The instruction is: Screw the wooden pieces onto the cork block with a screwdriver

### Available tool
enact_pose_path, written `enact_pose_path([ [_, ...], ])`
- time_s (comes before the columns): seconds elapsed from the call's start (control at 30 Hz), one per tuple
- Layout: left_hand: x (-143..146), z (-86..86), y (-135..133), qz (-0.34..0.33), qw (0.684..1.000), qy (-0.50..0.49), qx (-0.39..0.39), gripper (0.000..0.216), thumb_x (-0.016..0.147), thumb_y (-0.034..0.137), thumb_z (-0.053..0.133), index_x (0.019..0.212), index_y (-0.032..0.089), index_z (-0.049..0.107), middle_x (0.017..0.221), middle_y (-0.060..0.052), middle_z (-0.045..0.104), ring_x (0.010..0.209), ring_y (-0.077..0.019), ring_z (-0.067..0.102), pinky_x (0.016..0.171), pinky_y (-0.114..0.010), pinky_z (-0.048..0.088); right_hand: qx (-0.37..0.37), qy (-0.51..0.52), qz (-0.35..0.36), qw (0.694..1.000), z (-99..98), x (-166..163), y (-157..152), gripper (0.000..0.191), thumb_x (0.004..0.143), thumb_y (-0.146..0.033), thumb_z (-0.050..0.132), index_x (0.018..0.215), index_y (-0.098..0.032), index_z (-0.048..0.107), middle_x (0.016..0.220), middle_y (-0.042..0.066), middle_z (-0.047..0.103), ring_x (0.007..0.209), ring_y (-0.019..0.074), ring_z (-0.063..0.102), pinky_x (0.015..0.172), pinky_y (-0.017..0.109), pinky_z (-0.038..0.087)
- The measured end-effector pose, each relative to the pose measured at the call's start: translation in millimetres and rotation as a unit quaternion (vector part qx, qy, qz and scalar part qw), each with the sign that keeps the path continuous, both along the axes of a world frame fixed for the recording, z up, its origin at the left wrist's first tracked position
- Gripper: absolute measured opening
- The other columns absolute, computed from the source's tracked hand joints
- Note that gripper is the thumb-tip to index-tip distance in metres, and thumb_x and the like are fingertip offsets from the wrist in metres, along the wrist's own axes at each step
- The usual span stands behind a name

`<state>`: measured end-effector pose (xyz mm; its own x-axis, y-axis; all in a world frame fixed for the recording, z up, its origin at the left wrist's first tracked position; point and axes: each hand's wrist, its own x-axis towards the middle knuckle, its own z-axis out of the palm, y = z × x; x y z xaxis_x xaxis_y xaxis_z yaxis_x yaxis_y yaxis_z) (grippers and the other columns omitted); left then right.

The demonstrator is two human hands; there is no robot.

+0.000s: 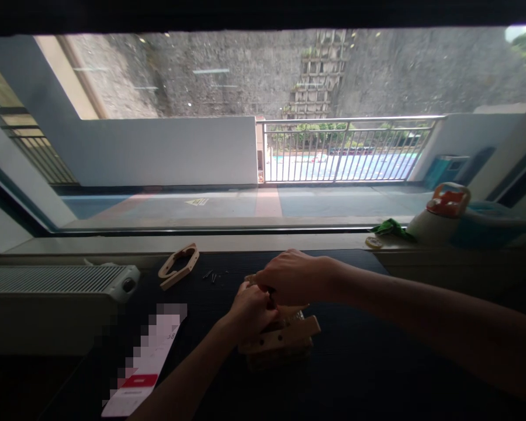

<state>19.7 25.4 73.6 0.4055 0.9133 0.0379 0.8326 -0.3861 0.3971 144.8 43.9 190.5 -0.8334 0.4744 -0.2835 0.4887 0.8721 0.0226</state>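
A wooden assembly (289, 334) with round holes in its front bar lies on the dark tabletop, with a clear, shiny part inside it. My left hand (253, 309) is closed around its left side. Just above, my right hand (294, 273) is bent downward with its fingers pinched close to the left fingertips. Something small and dark shows between the hands, but I cannot make out what the right fingers hold. To the left lies a separate wooden frame (179, 266) with a curved opening. Several dark screws (213, 277) are scattered beside it.
A pink and white printed sheet (146, 365) lies on the table's left side. A radiator (56, 286) stands left of the table. On the windowsill at right are a green cloth (392, 228), a roll of tape (374, 242) and a white jug with an orange top (438, 219).
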Motion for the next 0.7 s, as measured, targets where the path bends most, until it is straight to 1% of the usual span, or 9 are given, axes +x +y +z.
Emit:
enact_pose_path([
  [0.07, 0, -0.6, 0, 0.006, 1.000, -0.005, 0.007, 0.017, 0.074, 0.030, 0.058, 0.082, 0.022, 0.070, 0.085, -0.003, 0.071, 0.090, -0.0236, 0.061, 0.084, -0.034, 0.039, -0.004, -0.001, 0.016, 1.000, -0.7, -1, -1, 0.014, 0.076, -0.014, 0.052, 0.083, -0.013, 0.064, 0.077, 0.005, 0.065, 0.066, 0.0144, 0.056, 0.052, 0.024, 0.030],
  [0.13, 1, -0.6, 0, 0.003, 1.000, -0.007, 0.009, 0.018, 0.074, 0.030, 0.058, 0.085, 0.023, 0.070, 0.087, -0.003, 0.071, 0.091, -0.0240, 0.061, 0.085, -0.034, 0.039, -0.009, 0.003, 0.012, 1.000, -3.3, -1, 0, 0.014, 0.077, -0.015, 0.051, 0.080, -0.011, 0.064, 0.076, 0.006, 0.065, 0.066, 0.0146, 0.056, 0.052, 0.024, 0.030],
  [0.3, 2, 3.3, -1, 0.001, 1.000, -0.001, -0.007, 0.015, 0.073, 0.024, 0.057, 0.079, 0.022, 0.070, 0.085, -0.002, 0.071, 0.088, -0.0222, 0.062, 0.083, -0.033, 0.040, -0.015, 0.029, -0.024, 0.999, -8.6, 1, 4, 0.020, 0.082, -0.024, 0.048, 0.080, -0.011, 0.063, 0.076, 0.007, 0.065, 0.065, 0.0138, 0.055, 0.053, 0.024, 0.029],
  [0.4, 0, 7.4, 0, -0.015, 1.000, 0.007, -0.022, 0.012, 0.071, 0.021, 0.057, 0.074, 0.020, 0.069, 0.077, -0.001, 0.071, 0.082, -0.0203, 0.062, 0.080, -0.031, 0.040, -0.022, 0.035, -0.031, 0.999, -8.0, 6, 6, 0.022, 0.083, -0.027, 0.046, 0.078, -0.013, 0.062, 0.074, 0.005, 0.064, 0.061, 0.0116, 0.052, 0.052, 0.023, 0.029],
  [0.47, -2, 11.1, 0, -0.031, 0.999, 0.008, -0.033, 0.011, 0.071, 0.023, 0.057, 0.071, 0.019, 0.068, 0.072, 0.000, 0.070, 0.076, -0.0183, 0.062, 0.077, -0.029, 0.041, -0.029, 0.039, -0.034, 0.998, -7.2, 9, 6, 0.024, 0.084, -0.030, 0.045, 0.077, -0.014, 0.062, 0.072, 0.003, 0.063, 0.058, 0.0105, 0.051, 0.051, 0.023, 0.028],
  [0.53, -4, 14.8, 0, -0.043, 0.998, 0.007, -0.038, 0.013, 0.073, 0.026, 0.057, 0.072, 0.019, 0.068, 0.073, 0.000, 0.070, 0.075, -0.0174, 0.061, 0.075, -0.028, 0.042, -0.031, 0.047, -0.036, 0.998, -6.8, 12, 5, 0.025, 0.083, -0.031, 0.045, 0.076, -0.014, 0.062, 0.070, 0.003, 0.062, 0.059, 0.0107, 0.050, 0.052, 0.024, 0.028],
  [0.6, -5, 17.5, -1, -0.047, 0.998, 0.006, -0.035, 0.016, 0.076, 0.028, 0.055, 0.074, 0.019, 0.068, 0.078, -0.001, 0.070, 0.080, -0.0181, 0.061, 0.075, -0.028, 0.041, -0.030, 0.058, -0.037, 0.997, -6.8, 14, 4, 0.025, 0.083, -0.032, 0.046, 0.077, -0.014, 0.062, 0.070, 0.004, 0.062, 0.061, 0.0118, 0.051, 0.053, 0.024, 0.028],
  [0.7, -4, 17.4, -1, -0.039, 0.999, 0.005, -0.024, 0.017, 0.077, 0.024, 0.053, 0.074, 0.019, 0.068, 0.081, -0.002, 0.069, 0.082, -0.0188, 0.060, 0.074, -0.027, 0.041, -0.039, 0.072, -0.033, 0.996, -6.9, 15, 4, 0.026, 0.083, -0.032, 0.046, 0.077, -0.014, 0.063, 0.070, 0.004, 0.062, 0.062, 0.0122, 0.052, 0.054, 0.024, 0.029],
])
